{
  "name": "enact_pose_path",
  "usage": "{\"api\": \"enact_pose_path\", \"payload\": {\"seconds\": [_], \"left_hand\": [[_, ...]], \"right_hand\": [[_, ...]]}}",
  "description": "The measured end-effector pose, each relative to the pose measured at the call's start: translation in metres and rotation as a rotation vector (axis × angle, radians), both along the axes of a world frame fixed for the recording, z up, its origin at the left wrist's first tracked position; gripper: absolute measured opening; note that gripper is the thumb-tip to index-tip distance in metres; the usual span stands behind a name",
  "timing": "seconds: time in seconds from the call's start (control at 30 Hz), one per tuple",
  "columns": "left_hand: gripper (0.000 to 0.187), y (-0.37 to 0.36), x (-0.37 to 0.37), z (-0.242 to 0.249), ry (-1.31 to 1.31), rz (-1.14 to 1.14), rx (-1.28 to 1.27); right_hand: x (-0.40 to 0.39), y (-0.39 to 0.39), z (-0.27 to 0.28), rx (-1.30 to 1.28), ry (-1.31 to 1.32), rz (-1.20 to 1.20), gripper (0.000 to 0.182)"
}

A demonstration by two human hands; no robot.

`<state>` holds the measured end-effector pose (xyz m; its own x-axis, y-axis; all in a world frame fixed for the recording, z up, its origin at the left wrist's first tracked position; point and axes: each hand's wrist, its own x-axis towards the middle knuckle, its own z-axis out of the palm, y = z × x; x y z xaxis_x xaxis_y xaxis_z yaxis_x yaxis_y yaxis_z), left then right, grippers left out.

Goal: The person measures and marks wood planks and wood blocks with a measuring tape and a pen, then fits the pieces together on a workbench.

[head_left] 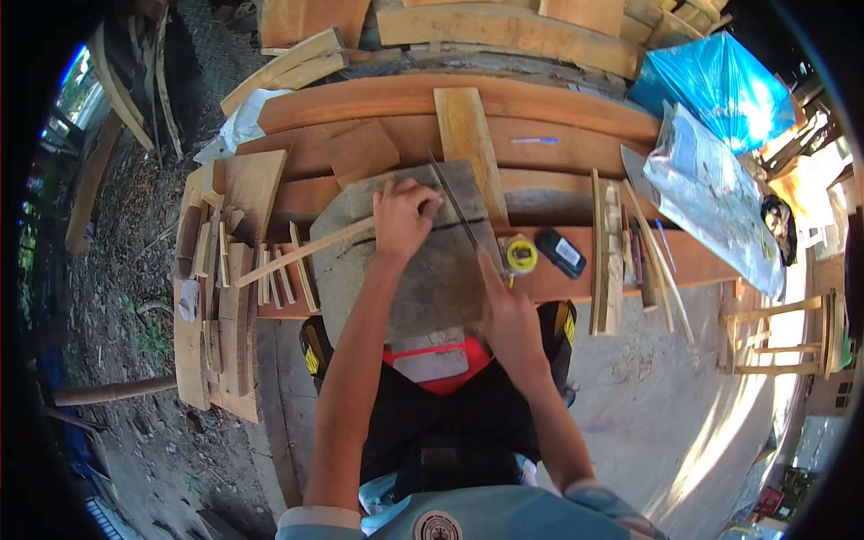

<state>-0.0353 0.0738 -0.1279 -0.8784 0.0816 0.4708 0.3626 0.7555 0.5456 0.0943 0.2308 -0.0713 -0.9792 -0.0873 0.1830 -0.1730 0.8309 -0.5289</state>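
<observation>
1. The left hand [402, 219] lies knuckles up on a grey stone slab [405, 288], its fingers curled down over a long pale wooden strip [301, 254] and pinning it to the slab.
2. The strip's long axis runs from lower left up to the right. Most of its length sticks out past the slab's left edge, and only the near end sits under the left hand.
3. The right hand [509, 315] holds a thin dark metal blade [454, 205], fingers closed about its lower end. The blade slants up and to the left, its tip ending just right of the left hand's fingertips.
4. So the blade lies crosswise to the strip. The right hand is below and to the right, and the left hand is the nearer one to the wood.
5. The slab is rough, matt and roughly rounded. It rests on a worktop [576, 108] of broad orange-brown planks.
6. A yellow tape measure [520, 255] and a small black device [562, 253] lie just right of the slab.
7. Short offcuts [234, 270] are piled to the left, slim sticks [630, 252] lie to the right, and a blue plastic sheet [715, 85] sits at the far right.
</observation>
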Motion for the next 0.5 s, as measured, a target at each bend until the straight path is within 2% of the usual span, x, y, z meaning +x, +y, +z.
{"api": "enact_pose_path", "payload": {"seconds": [0.07, 0.17, 0.2, 0.3, 0.4, 0.5], "left_hand": [[0.007, -0.001, -0.008, 0.0, 0.046, -0.01, -0.015], [0.006, 0.0, -0.008, 0.003, 0.023, 0.003, -0.004], [0.007, 0.0, -0.004, 0.003, -0.016, 0.001, -0.01], [0.007, -0.001, -0.009, 0.009, -0.048, 0.032, -0.019], [0.007, 0.0, -0.006, 0.003, -0.011, 0.001, -0.018], [0.007, 0.0, -0.006, 0.006, -0.029, 0.024, -0.044]], "right_hand": [[-0.059, -0.018, -0.02, 0.072, -0.042, 0.027, 0.068], [-0.062, -0.021, -0.019, 0.126, 0.052, 0.017, 0.068], [-0.03, -0.011, -0.01, 0.103, -0.055, 0.026, 0.068], [0.038, 0.019, -0.017, -0.006, -0.129, 0.043, 0.068], [-0.025, -0.007, -0.008, 0.098, -0.079, 0.059, 0.069], [-0.09, -0.025, -0.032, 0.043, 0.12, 0.042, 0.061]]}}
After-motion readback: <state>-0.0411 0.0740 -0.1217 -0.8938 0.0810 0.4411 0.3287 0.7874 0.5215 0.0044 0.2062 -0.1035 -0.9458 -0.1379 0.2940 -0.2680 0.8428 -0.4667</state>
